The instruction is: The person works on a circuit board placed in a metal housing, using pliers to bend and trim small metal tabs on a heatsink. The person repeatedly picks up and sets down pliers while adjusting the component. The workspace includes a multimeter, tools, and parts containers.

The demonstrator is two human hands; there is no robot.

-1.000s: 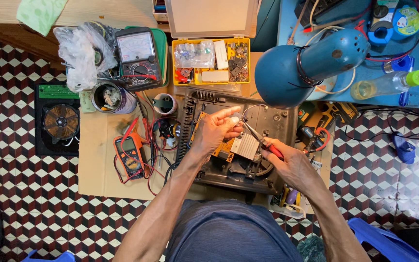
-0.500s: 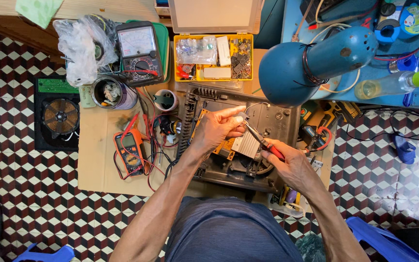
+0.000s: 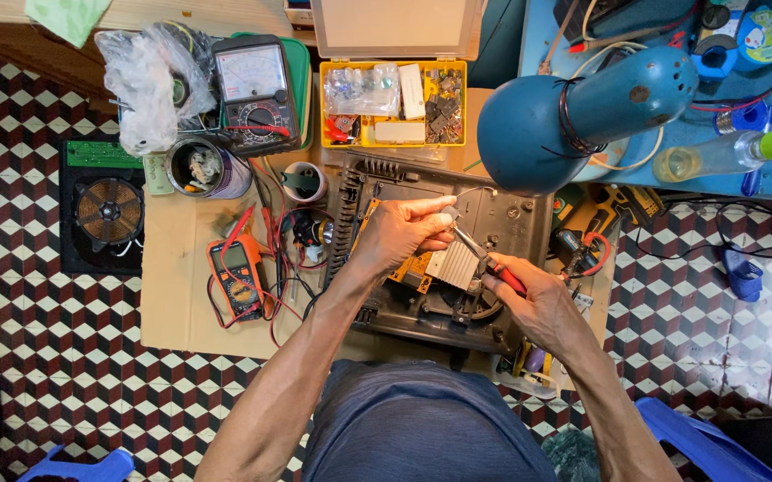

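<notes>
- Gripping red-handled pliers (image 3: pixel 484 259), the right hand (image 3: pixel 538 308) is closed around them over the open black appliance (image 3: pixel 444 259).
- The left hand (image 3: pixel 399 234) pinches a thin white wire (image 3: pixel 475 190) above the silver heat sink (image 3: pixel 453 265).
- An orange meter (image 3: pixel 236 277) lies left among red leads.
- Farther off sit a yellow parts box (image 3: pixel 395 103) and a blue lamp (image 3: pixel 582 116), whose shade overhangs the appliance's far corner.

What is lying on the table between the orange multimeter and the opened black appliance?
In the head view, between the orange multimeter and the black appliance lie tangled red and black test leads.
</notes>
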